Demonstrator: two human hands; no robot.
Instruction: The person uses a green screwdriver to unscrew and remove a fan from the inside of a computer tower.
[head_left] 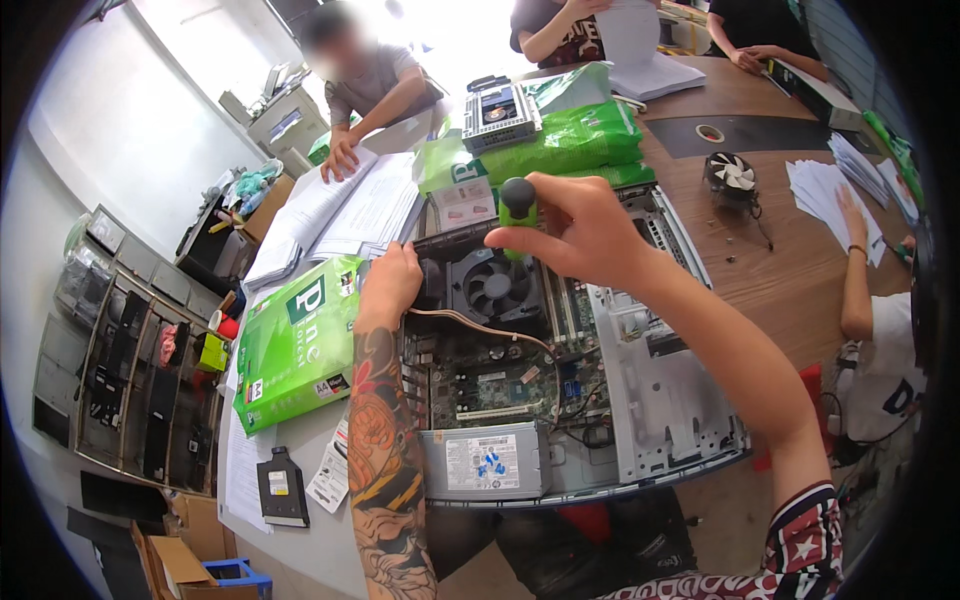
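An opened desktop computer case (668, 375) lies flat in front of me. My right hand (598, 232) grips a green screwdriver (517, 200) with a dark end cap, upright over the right rear corner of the black cooling fan (495, 287); its tip is hidden. My left hand (392, 278) holds the case's far left edge beside the fan, its fingertips partly out of sight. Nearer me are the green motherboard (505, 388) and a silver power supply (485, 462). Brown and white wires (480, 325) run across from the fan's side.
Green paper packs lie left (300, 340) and behind the case; a metal drive cage (498, 115) rests on the rear ones. A black optical drive (283, 487) sits front left. A loose cooler fan (733, 175) and tape roll (709, 133) are right. Several people handle papers around the table.
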